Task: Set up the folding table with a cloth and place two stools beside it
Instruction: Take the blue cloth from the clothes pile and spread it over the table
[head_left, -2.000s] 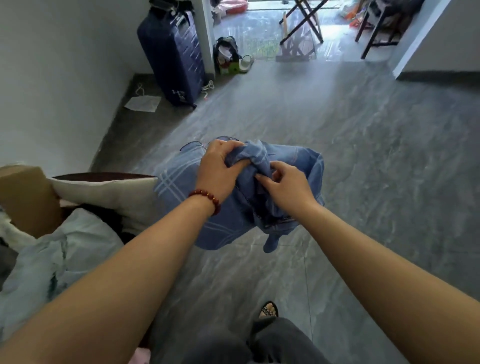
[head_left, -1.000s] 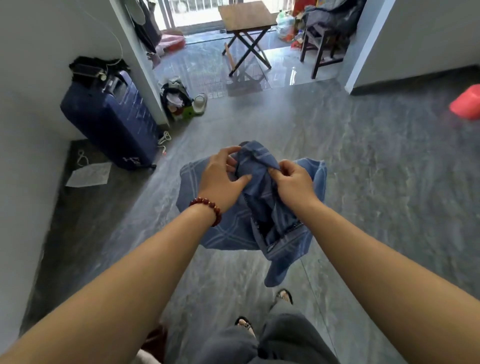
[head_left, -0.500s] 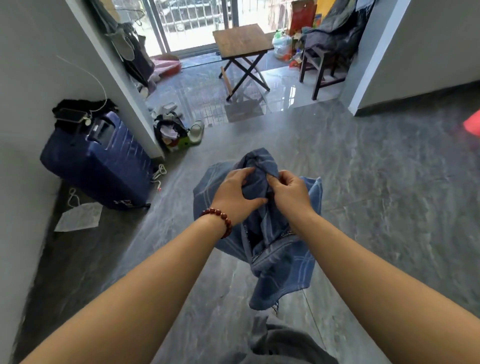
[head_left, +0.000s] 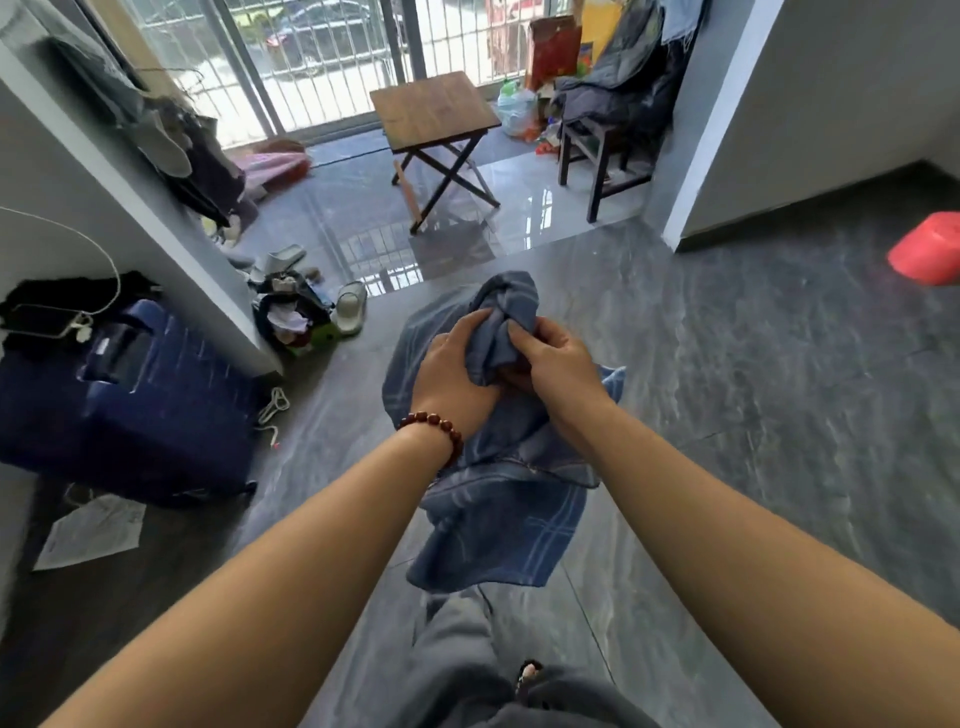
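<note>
At the centre of the frame, the left hand and right hand each keep a closed grip on a bunched blue checked cloth, which hangs below them above the grey floor. The unfolded wooden desk stands bare at top centre, a dark stool just right of it.

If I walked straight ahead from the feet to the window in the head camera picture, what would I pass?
Blue cloth held in the left hand and right hand → bare grey floor → folding table → barred window.
</note>
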